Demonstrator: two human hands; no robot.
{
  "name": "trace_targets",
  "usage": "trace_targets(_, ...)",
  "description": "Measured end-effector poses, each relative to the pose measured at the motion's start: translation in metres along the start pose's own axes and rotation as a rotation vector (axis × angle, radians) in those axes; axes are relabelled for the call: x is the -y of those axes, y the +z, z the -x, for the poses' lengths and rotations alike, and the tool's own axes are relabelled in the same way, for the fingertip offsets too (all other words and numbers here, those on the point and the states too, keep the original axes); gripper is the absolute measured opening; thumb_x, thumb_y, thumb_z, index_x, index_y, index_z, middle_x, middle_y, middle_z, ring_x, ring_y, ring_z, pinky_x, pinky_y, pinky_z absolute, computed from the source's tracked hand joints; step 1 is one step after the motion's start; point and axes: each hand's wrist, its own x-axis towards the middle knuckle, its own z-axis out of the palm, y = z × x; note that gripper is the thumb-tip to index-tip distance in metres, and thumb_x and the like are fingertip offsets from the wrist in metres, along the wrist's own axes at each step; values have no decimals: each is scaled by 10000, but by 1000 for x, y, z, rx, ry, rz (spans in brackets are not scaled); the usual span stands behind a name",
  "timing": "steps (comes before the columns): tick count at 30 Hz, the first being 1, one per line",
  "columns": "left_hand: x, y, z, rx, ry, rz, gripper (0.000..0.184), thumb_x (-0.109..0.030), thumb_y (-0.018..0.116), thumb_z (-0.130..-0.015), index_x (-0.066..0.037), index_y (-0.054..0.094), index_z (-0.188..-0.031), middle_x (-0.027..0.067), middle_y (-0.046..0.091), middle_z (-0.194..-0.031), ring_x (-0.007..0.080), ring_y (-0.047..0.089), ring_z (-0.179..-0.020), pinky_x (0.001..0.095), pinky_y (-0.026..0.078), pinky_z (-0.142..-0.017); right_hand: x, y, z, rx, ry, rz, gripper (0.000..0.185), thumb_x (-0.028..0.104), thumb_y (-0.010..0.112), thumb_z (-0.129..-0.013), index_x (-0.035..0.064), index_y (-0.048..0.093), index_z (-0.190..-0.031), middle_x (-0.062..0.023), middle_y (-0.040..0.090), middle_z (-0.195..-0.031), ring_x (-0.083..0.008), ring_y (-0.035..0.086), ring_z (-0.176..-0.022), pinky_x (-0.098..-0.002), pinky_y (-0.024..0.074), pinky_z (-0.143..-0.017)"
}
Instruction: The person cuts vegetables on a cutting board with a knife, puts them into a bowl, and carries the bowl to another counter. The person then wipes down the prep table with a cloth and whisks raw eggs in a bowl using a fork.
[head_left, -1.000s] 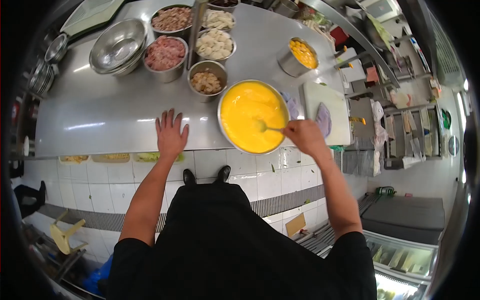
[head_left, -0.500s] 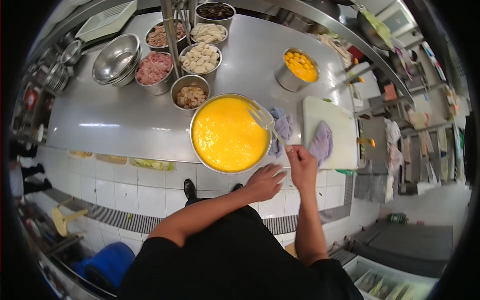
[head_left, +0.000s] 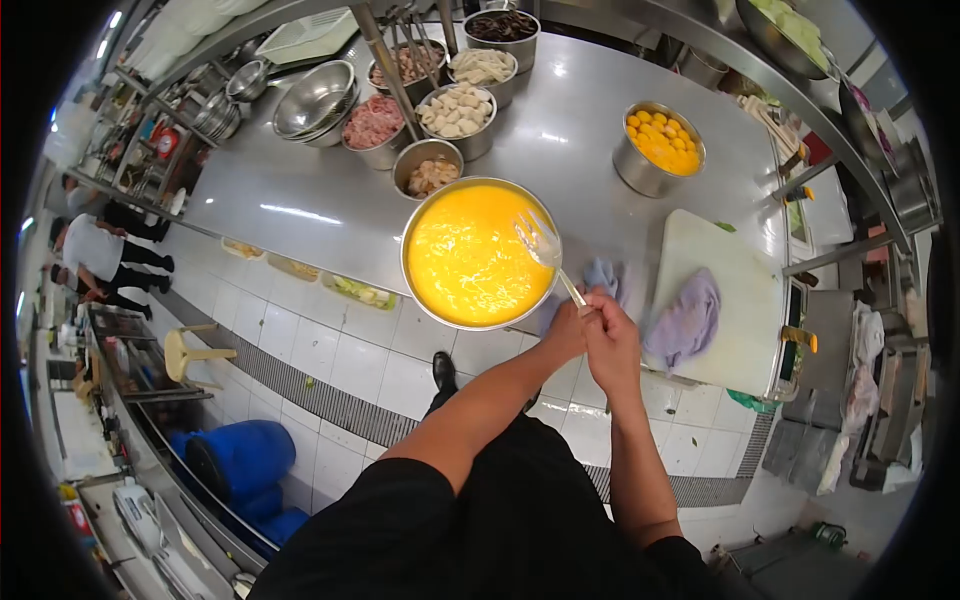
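Note:
A big metal bowl of beaten egg [head_left: 478, 255] sits at the front edge of the steel counter. My right hand [head_left: 612, 340] is closed around the handle of a large metal serving fork [head_left: 545, 250], whose tined head reaches over the bowl's right side. Pressed close beside it is my left hand [head_left: 566, 334], with fingers mostly hidden, so its grip is unclear. Just beyond both hands lies a bluish-purple cloth [head_left: 605, 275], partly covered by them. Another purple cloth [head_left: 688, 318] rests on the white cutting board [head_left: 725, 270] to the right.
Behind the bowl stand metal pots of shrimp [head_left: 430, 178], white balls [head_left: 458, 112] and minced meat [head_left: 374, 125]. A pot of egg yolks [head_left: 655, 150] is at back right. Stacked metal bowls [head_left: 315, 105] sit at left. People [head_left: 100, 250] stand far left.
My left hand has come over to my right hand. The fork stays in my right hand, its head still over the bowl's right side. The view has shifted left.

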Motion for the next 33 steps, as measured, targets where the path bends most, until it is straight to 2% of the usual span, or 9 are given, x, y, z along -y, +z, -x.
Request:
trace_targets(6,3,-59,112,16,-16,18,457,-168,717,-753,-161,595,-1193,128,529,-1156,371,562,-1099,474,538,-852,8,-8,-24,107,-167,183,143,93,528,-961,28,606,-1062,31,538,-780,-67,467,-688,-236,405,-603)
trace_targets(7,12,-66,137,-10,-84,88,463,-153,726,-738,-163,603,-1185,130,532,-1147,367,560,-1121,467,540,-854,-3,-10,-31,104,-182,223,175,90,549,-939,45,614,-1095,-96,647,-822,-135,585,-734,-304,484,-691)
trace_targets(12,104,-95,257,-309,-791,369,457,-178,694,-764,-108,635,-1212,164,601,-1118,350,616,-1072,420,512,-937,-31,-15,-53,198,-66,269,108,131,587,-961,28,601,-988,22,494,-749,-66,436,-697,-254,360,-603)
trace_targets(15,183,-123,314,-593,-952,690,427,-179,673,-782,-84,639,-1197,173,646,-1050,315,645,-1046,391,518,-913,-38,-9,-48,154,-46,238,129,155,579,-971,32,600,-1005,49,442,-723,-54,397,-658,-248,311,-562)
trace_targets(22,231,-311,269,-1006,-740,497,451,-165,675,-776,-54,631,-1210,177,643,-1102,294,646,-998,374,520,-880,6,52,-27,0,76,4,157,144,506,-990,48,606,-1064,68,397,-690,-11,358,-621,-200,291,-538)
trace_targets(25,279,-335,225,-709,-623,315,487,-239,725,-777,-81,640,-1230,197,575,-1261,332,596,-1103,389,496,-935,18,70,-38,-27,-232,349,234,153,524,-1000,-33,582,-1130,-39,591,-831,-151,526,-775,-299,459,-733)
trace_targets(29,329,-305,187,-301,-488,-164,605,-403,704,-821,-138,565,-1346,223,474,-1422,394,478,-1283,524,378,-1065,77,85,-45,-127,-92,678,242,239,559,-982,19,659,-987,-162,616,-739,-193,561,-672,-355,442,-635)
trace_targets(30,334,-299,183,-290,-407,-219,590,-399,673,-826,-166,547,-1353,195,461,-1437,377,446,-1311,570,344,-1075,79,84,-48,-140,-119,787,266,281,576,-964,46,694,-1002,-186,675,-779,-328,650,-692,-415,480,-642)
trace_targets(33,336,-272,181,-477,-434,-394,567,-383,664,-823,-192,539,-1342,153,448,-1445,387,422,-1318,578,322,-1092,113,98,-55,9,-59,1169,280,320,583,-942,81,727,-939,-186,685,-777,-401,669,-765,-468,527,-688)
